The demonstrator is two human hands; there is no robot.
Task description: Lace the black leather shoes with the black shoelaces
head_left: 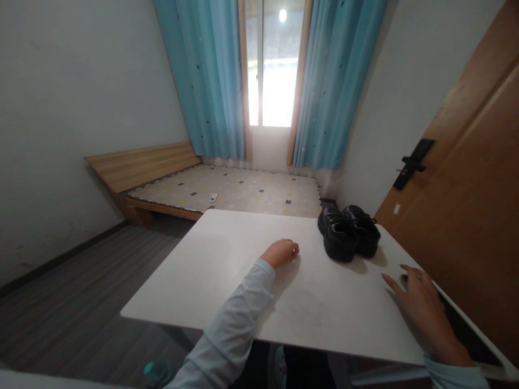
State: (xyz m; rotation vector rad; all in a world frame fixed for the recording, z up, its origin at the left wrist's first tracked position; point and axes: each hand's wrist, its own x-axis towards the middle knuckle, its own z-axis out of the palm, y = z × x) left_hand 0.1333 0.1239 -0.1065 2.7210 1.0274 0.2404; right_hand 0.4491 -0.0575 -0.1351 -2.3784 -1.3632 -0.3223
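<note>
A pair of black lace-up shoes stands side by side at the far right part of the white table. My left hand rests on the tabletop to the left of the shoes, apart from them. Its fingers are curled in, and nothing shows in them. Near the right edge, my right hand is held with thumb and fingers apart. A small dark thing shows between its thumb and fingers, partly hidden; whether the hand touches it I cannot tell.
Beyond the table is a bed with a patterned mattress, where a white remote control lies. A wooden door stands close on the right. Blue curtains flank the window. A green-capped item is on the floor.
</note>
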